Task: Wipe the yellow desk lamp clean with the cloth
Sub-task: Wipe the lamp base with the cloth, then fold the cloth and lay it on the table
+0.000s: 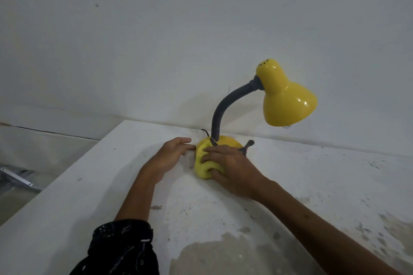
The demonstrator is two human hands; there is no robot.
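Observation:
The yellow desk lamp stands on a white table against the wall, its glossy shade [288, 100] tilted down to the right on a grey bendy neck [225, 107]. Its round yellow base [230, 142] is partly covered. My right hand [232, 167] presses a bunched yellow cloth [204, 168] against the front left of the base, fingers curled into the cloth. My left hand [172, 155] lies flat on the table just left of the base, fingertips touching the cloth's edge and holding nothing.
The white table [312, 185] is stained and worn, with its left edge [67, 176] running diagonally. A grey switch or plug [247, 146] sticks out right of the base. A dark cord [205, 133] leaves behind it. A metal frame [15, 179] lies below left.

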